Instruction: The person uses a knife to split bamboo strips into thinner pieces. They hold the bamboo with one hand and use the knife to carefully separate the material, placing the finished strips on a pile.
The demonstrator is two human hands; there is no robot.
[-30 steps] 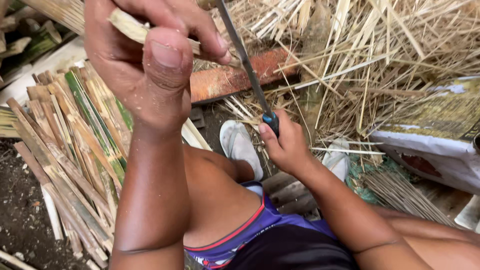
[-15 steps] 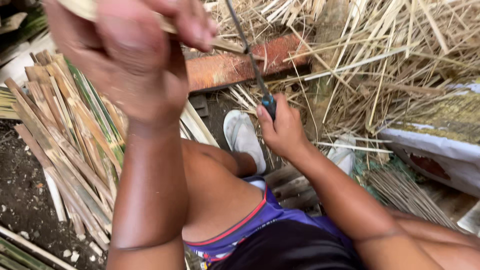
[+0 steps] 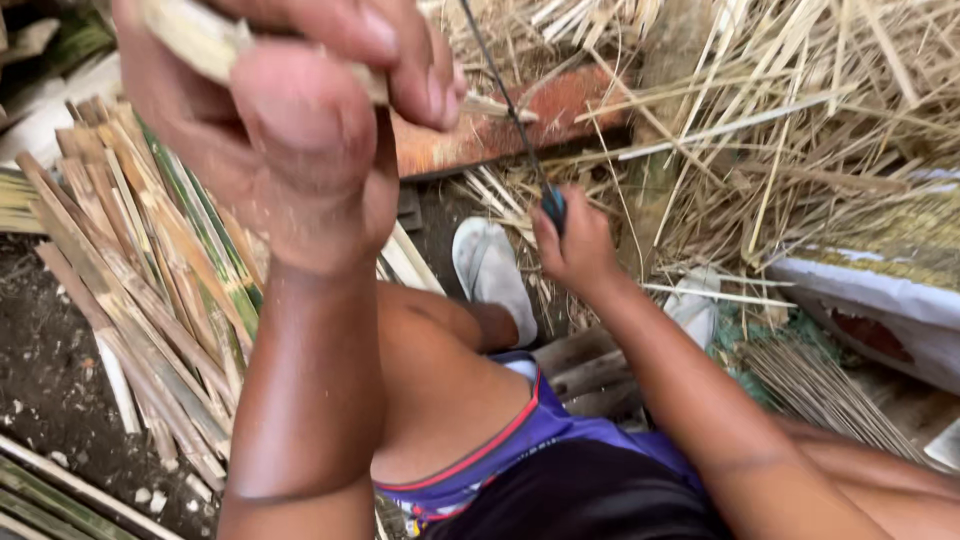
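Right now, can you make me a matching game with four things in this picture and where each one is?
Things:
1. bamboo strip
2. knife
3. white sandal
4. pile of split bamboo

Places:
A. lying on the ground to the left of the person's leg
B. pinched in the fingers of the left hand
C. on the foot, between the two arms
D. gripped by its blue handle in the right hand

Pairs: 1-B, 2-D, 3-C, 4-A
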